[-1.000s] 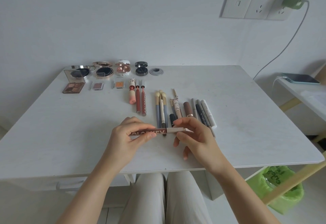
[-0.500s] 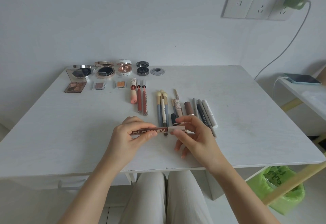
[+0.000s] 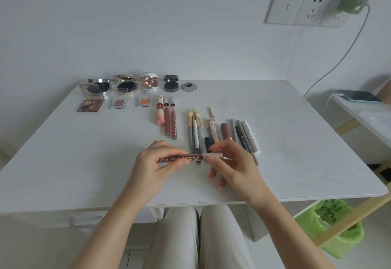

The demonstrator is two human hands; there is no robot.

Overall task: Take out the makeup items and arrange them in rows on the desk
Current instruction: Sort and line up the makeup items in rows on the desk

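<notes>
I have a slim lip gloss tube (image 3: 182,159) held level between my two hands, just above the near part of the desk (image 3: 63,163). My left hand (image 3: 157,167) is curled round the brown lettered barrel, thumb underneath and fingers over the top, and my right hand (image 3: 232,163) pinches the pale cap (image 3: 212,156) between thumb and forefinger, its other fingers hanging loose below. The tube looks to me light and rigid, a glossy plastic that would be a little slippery, so I would keep hold of the barrel at its middle, not its tip. The cap is the weak point: from here I cannot quite tell whether it is fully seated, and a pull on that end alone might part it from the barrel. Just beyond my left fingertips lie three lip tubes (image 3: 167,118) side by side, their caps pointing away from me, and the held one seems to belong beside them. Beyond my right hand sits a cluster of brushes and pencils (image 3: 222,133), close enough that my knuckles could nudge them.
</notes>
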